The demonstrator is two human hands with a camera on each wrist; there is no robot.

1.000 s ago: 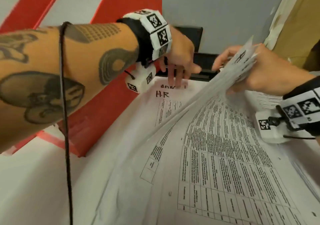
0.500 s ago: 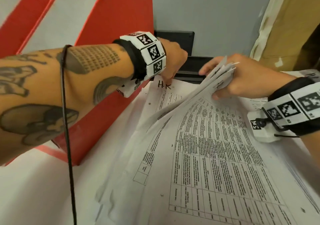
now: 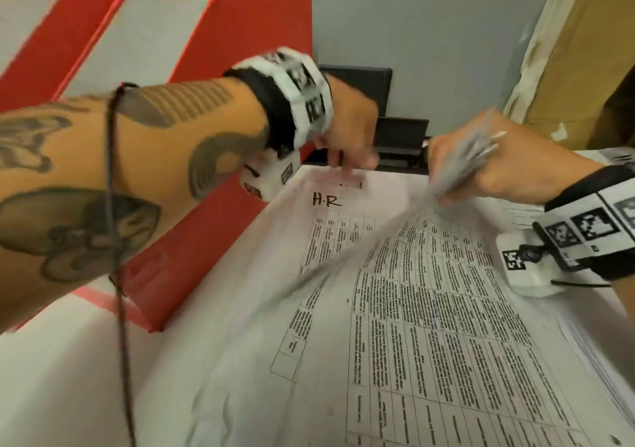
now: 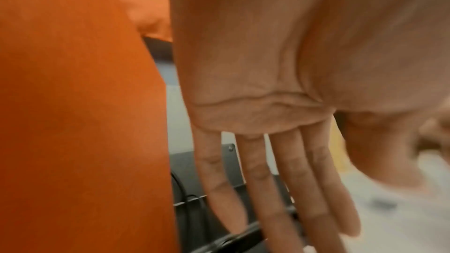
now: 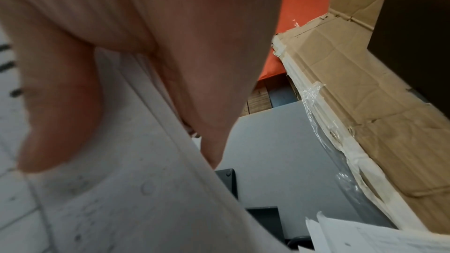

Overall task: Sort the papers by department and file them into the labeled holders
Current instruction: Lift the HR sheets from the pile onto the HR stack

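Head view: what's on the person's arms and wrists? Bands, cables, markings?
Both forearms are bare, with no sleeves. Each wrist carries a black strap under a white band printed with square black-and-white markers, plus a white camera block hanging beneath. The right wrist has its own band. The left forearm bears dark tattoos and a thin dark cable.

The papers (image 3: 429, 326) are thin white matt sheets printed with black tables, the top ones creased. At eleven o'clock the red-and-white box (image 3: 220, 55) looks like smooth matt card. The black holder (image 3: 398, 137) at twelve reads as matt metal or plastic. At two o'clock, the cardboard box (image 5: 365, 84) is rough brown, edged with glossy clear tape.
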